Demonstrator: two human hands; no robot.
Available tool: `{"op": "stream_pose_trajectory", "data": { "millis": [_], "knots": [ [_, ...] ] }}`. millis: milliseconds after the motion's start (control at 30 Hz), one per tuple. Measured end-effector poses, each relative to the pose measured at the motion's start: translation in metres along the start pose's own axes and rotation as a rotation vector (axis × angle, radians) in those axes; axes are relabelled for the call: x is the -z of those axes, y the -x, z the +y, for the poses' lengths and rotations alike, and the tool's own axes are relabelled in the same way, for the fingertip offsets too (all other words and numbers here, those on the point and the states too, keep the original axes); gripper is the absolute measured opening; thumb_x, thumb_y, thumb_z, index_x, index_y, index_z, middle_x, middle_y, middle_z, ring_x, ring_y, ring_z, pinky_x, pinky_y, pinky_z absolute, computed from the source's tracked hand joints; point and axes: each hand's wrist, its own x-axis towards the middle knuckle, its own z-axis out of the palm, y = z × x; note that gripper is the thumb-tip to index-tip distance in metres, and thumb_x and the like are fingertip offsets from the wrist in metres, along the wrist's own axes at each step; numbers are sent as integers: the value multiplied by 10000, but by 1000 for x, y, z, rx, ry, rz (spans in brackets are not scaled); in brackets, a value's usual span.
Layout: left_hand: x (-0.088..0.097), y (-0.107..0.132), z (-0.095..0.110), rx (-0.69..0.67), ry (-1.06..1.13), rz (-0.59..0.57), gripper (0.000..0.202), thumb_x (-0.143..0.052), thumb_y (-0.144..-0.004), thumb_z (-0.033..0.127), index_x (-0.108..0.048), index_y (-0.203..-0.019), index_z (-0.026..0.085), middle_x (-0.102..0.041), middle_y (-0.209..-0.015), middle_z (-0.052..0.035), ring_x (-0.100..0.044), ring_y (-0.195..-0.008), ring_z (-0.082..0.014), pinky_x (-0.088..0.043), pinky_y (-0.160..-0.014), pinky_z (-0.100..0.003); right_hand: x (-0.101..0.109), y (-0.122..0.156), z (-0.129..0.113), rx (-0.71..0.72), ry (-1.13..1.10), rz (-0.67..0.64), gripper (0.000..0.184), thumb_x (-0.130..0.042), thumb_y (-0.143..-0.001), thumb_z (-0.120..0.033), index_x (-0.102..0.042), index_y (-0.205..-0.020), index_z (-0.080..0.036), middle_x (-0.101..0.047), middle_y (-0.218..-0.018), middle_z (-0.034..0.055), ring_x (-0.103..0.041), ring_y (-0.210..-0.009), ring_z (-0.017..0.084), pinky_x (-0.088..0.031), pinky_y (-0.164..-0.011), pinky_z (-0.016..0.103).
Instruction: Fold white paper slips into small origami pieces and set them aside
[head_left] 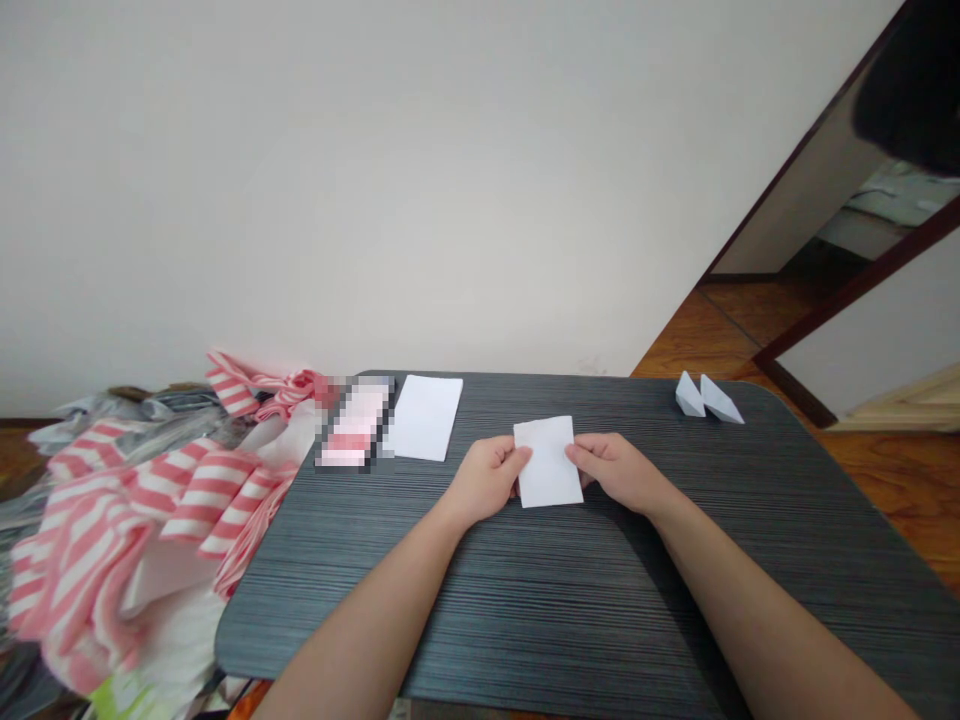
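Left hand (491,480) opposite right hand (616,470) (pinch grips), white paper (550,470) between.

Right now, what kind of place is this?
It looks like a room in a home, though I can't be sure: there's a dark table against a plain wall, striped cloth heaped beside it, and a wood-look floor.

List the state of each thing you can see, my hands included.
Sheet: flat, held by its side edges.
Left hand: pinching the sheet, thumb in front.
Right hand: likewise, opposite edge.
Other paper: lying flat on the table.
Folded paper: creased into points.
Striped cloth: crumpled.
Pixelated item: state unclear.
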Motion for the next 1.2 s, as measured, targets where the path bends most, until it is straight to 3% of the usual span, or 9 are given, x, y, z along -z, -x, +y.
{"op": "stream_pose_trajectory", "data": {
  "millis": [200,667,900,1000,1200],
  "knots": [
    [-2,2,1,35,0,-51,340,-447,-824,422,-560,-683,134,-546,-582,-9,-497,-506,-105,-376,-465,-207,1,-1,1,22,71,75,378,-476,-821,-499,-617,-713,-165,-632,-655,23,-573,-593,161,-467,-597,284],
    [0,3,4,5,-26,-122,334,-440,-833,393,-515,-632,137,-520,-579,-2,-474,-514,-98,-360,-467,-199,2,-1,1,62,7,170,364,-455,-839,-485,-588,-696,-178,-594,-627,14,-560,-579,160,-461,-570,278],
    [-2,-3,-4,9,48,48,341,-408,-850,439,-535,-740,142,-531,-572,-1,-484,-469,-104,-371,-429,-205,1,2,-2,10,101,-63,349,-472,-855,-430,-581,-678,-149,-641,-603,28,-577,-524,132,-457,-541,250],
    [-2,-4,-7,-10,35,124,343,-424,-844,442,-547,-738,139,-535,-586,-3,-480,-481,-99,-361,-430,-196,-1,2,-2,1,57,-97,357,-433,-880,-420,-593,-743,-131,-675,-660,57,-599,-523,128,-479,-544,257],
    [-1,-8,-15,-22,78,207,350,-420,-846,454,-545,-749,141,-528,-585,5,-461,-487,-94,-353,-447,-196,-3,3,3,-62,-79,-165,281,-516,-848,-386,-582,-801,-118,-698,-742,93,-670,-637,180,-517,-541,273]
  ]
}}
